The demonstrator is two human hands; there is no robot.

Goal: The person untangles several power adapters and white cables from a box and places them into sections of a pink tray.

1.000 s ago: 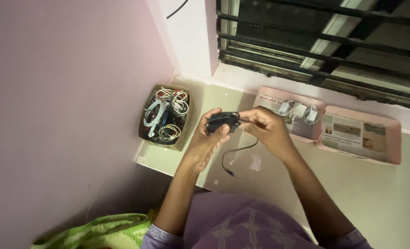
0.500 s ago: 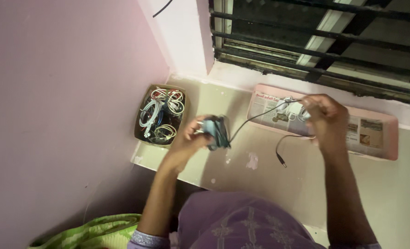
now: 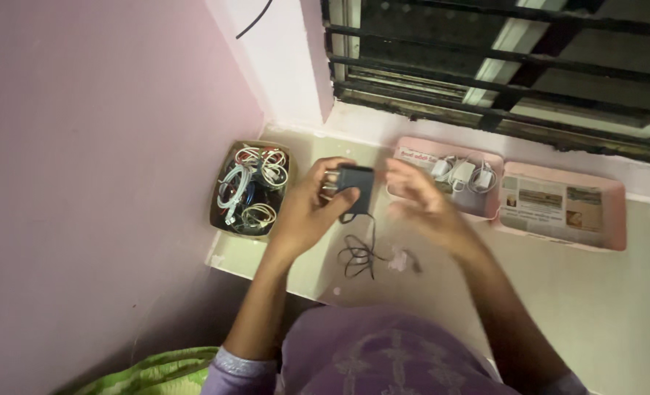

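L. hand (image 3: 312, 212) pinched a black charger (image 3: 355, 187) just right of the cardboard box (image 3: 223, 213) of cables, its cord (image 3: 358, 252) dangling; blurred R. hand (image 3: 421, 205), fingers loosely spread, empty; step judged cord-winding, next needing R. to catch the cord.

The right hand (image 3: 424, 201) is smeared by motion blur, so its finger positions cannot be told. The left hand (image 3: 312, 208) covers part of the black charger (image 3: 356, 189). Cables in the brown box (image 3: 250, 189) tangle beyond counting. The bottom edge crops both forearms.
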